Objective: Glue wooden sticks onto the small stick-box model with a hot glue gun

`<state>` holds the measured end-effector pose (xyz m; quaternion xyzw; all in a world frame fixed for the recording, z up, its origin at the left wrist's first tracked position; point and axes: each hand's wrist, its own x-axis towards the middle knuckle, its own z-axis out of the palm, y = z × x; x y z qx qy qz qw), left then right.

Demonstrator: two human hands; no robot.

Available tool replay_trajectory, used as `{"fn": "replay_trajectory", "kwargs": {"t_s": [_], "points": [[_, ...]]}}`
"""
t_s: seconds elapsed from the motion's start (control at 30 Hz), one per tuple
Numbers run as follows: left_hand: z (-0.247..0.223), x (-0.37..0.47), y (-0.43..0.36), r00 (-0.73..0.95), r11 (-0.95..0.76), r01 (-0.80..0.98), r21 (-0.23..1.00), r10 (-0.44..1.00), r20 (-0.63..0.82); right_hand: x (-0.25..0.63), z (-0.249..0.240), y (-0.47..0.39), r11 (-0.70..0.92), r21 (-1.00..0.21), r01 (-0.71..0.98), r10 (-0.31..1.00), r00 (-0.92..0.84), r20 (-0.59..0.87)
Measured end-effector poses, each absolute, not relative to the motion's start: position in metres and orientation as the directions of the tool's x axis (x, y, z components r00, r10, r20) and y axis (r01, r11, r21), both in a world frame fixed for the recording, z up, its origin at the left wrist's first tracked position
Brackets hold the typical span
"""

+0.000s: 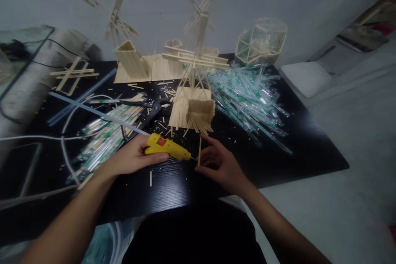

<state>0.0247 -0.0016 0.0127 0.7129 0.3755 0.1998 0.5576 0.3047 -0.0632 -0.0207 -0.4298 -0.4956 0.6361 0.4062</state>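
My left hand (137,154) is closed around a yellow hot glue gun (168,147), with a long clear glue stick (102,114) reaching out of its back end. The gun's nozzle points right and meets, or nearly meets, a short thin wooden stick (199,152). That stick stands roughly upright between the thumb and fingertips of my right hand (218,161). Just beyond it, a wooden windmill model (193,74) rests on a base, with a small open wooden box (201,109) at its front and loose sticks spilling out.
Black-handled pliers or cutters (156,108) lie left of the model. Packaged sticks (108,136) and a white cable (63,136) cover the left side. A heap of clear plastic wrappers (247,90) sits on the right. More windmill models (133,64) stand behind on the black table (278,165).
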Motion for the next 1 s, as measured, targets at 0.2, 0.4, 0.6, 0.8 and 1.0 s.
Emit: {"fn": "replay_trajectory", "kwargs": {"t_s": [0.2, 0.4, 0.6, 0.8, 1.0], "points": [[0.0176, 0.0291, -0.0051, 0.676, -0.089, 0.302, 0.949, 0.722, -0.148, 0.3043, -0.0189, -0.0671, -0.071, -0.997, -0.007, 0.944, -0.323, -0.065], [0.0208, 0.0316, -0.0053, 0.671, -0.089, 0.347, 0.934, 0.719, -0.181, 0.3043, -0.0189, -0.0668, -0.076, -0.997, -0.007, 0.939, -0.336, -0.069], [0.0203, 0.0315, -0.0050, 0.675, -0.093, 0.362, 0.927, 0.712, -0.192, 0.3039, -0.0191, -0.0662, -0.081, -0.997, -0.010, 0.938, -0.340, -0.073], [0.0220, 0.0319, -0.0047, 0.662, -0.102, 0.378, 0.920, 0.724, -0.192, 0.3038, -0.0191, -0.0660, -0.069, -0.998, 0.002, 0.937, -0.344, -0.066], [0.0209, 0.0302, -0.0034, 0.650, -0.134, 0.397, 0.908, 0.739, -0.175, 0.3035, -0.0170, -0.0657, -0.074, -0.997, 0.014, 0.934, -0.351, -0.074]]}}
